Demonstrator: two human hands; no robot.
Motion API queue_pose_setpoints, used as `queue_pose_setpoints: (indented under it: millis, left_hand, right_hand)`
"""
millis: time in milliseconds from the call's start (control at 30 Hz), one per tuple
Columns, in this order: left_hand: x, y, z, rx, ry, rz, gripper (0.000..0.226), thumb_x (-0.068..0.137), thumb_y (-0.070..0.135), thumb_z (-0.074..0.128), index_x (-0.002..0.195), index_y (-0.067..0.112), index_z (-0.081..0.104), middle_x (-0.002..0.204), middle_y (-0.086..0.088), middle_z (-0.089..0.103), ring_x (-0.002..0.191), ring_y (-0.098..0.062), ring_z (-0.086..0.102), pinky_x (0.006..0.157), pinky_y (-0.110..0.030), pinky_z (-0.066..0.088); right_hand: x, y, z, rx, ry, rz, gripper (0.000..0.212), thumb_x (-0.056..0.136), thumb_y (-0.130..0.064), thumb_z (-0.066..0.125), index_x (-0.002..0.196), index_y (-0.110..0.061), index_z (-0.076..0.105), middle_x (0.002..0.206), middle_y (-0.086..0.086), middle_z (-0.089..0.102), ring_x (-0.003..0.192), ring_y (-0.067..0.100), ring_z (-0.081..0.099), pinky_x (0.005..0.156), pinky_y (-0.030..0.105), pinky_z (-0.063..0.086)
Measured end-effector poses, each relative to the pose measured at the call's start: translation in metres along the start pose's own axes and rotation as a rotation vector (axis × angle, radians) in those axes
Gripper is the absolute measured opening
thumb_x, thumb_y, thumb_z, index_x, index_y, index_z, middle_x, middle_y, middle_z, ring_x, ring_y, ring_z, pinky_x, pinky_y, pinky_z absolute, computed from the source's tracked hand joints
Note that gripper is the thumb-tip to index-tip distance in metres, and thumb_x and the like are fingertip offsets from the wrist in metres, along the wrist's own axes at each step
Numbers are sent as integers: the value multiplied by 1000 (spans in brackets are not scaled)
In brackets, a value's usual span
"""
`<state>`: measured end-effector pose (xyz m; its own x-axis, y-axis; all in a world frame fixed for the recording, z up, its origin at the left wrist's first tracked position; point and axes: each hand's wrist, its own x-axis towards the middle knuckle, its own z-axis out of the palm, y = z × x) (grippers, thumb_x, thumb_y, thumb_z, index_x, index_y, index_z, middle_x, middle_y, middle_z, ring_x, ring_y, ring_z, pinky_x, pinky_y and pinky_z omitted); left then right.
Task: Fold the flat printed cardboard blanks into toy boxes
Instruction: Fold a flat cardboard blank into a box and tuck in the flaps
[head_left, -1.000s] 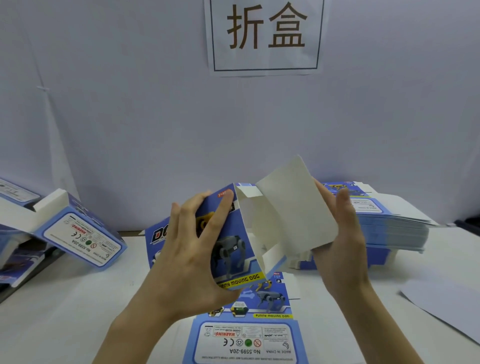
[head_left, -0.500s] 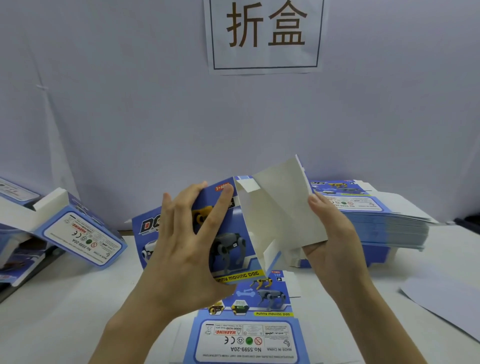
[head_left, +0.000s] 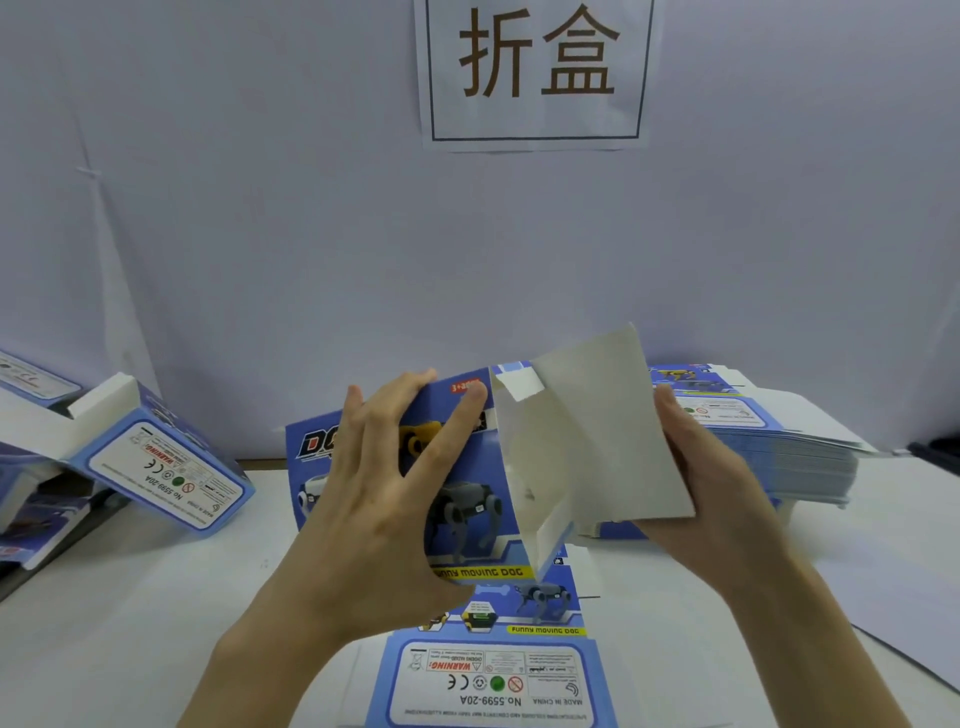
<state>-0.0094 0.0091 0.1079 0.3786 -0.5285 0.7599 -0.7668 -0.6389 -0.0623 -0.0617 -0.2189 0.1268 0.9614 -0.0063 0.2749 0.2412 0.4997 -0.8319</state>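
Box (head_left: 467, 483): half-formed, held up in both hands.
Left grip (head_left: 374, 499): fingers spread on box's printed panel, thumb clasping its lower edge.
Right grip (head_left: 711, 499): pinching box's white flap (head_left: 597, 426).
Blank (head_left: 498, 680): flat on counter (head_left: 156, 623), below box.
Stack (head_left: 779, 452): right of box.

Wall sign (head_left: 537, 73) read "折盒". Held blank (head_left: 467, 467) showed "FUNNY MOVING DOG" on a yellow strip, logo cut to "DO". Flat blank (head_left: 493, 680) on desk (head_left: 156, 623), upside down: "FUNNY MOVING DOG", "WARNING!", CE, "No.5599-20A", "MADE IN CHINA". Folded box (head_left: 166, 473) at left: "No.5599-20A", "WARNING".
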Motion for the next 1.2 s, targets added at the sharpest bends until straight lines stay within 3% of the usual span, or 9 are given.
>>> queue_pose_setpoints:
  millis: [200,300,433,500,633,700,933,1067,1200]
  left_hand:
    - [2,2,1,69,-5,-5,126,46,54,86,148,18,20,144,-14,22,138,-34,21,108,-58,3]
    - [1,3,3,57,-1,-19,119,51,56,79,147,17,21,143,-14,22,138,-35,22,110,-57,3]
    - [0,3,4,76,-2,-36,119,54,63,74,149,19,19,144,-18,23,140,-35,21,116,-57,2]
    - [1,6,4,84,6,-41,114,58,69,67,150,19,20,144,-20,24,141,-36,22,118,-55,-1]
    - [1,14,6,101,32,-62,113,61,75,60,150,18,21,143,-20,26,140,-36,24,118,-54,0]
    - [1,14,7,116,34,-68,111,62,75,58,150,18,22,143,-19,26,140,-35,24,118,-55,2]
    - [0,19,4,128,27,-58,106,65,76,52,149,17,25,142,-21,30,138,-37,28,115,-59,9]
    - [1,17,2,140,21,-72,111,61,75,58,149,16,23,143,-19,29,138,-36,28,116,-58,8]
    - [2,18,-1,114,21,-112,117,63,81,51,149,9,19,144,-15,29,138,-32,29,118,-52,6]
  right_hand:
    - [11,17,4,-411,265,-185,23,77,-47,54,87,-43,74,81,-13,72,67,1,62,60,31,47]
    - [8,20,9,-434,189,-207,25,79,-47,54,89,-38,75,82,-10,72,67,1,63,52,21,48]
    - [8,22,15,-537,258,-384,28,90,-34,50,84,-47,74,81,-17,71,69,-6,60,56,11,47]
    - [7,25,20,-552,210,-433,28,91,-33,49,88,-45,74,83,-21,71,73,-8,61,58,9,47]
    - [1,39,34,-630,30,-427,34,98,-33,47,131,-40,51,115,-43,56,112,-22,48,83,-2,37]
    - [-1,48,38,-679,-34,-420,40,101,-27,40,139,-39,43,132,-36,50,123,-18,41,91,0,36]
    - [-1,48,39,-626,-59,-396,40,102,-27,39,140,-37,43,122,-42,53,113,-19,49,81,-1,41]
    - [-3,40,33,-596,-196,-303,50,95,-37,45,144,-44,34,135,-32,50,124,-8,47,93,10,44]
    - [-4,30,25,-649,-283,-291,58,88,-43,50,142,-51,31,131,-36,51,121,-8,50,90,10,46]
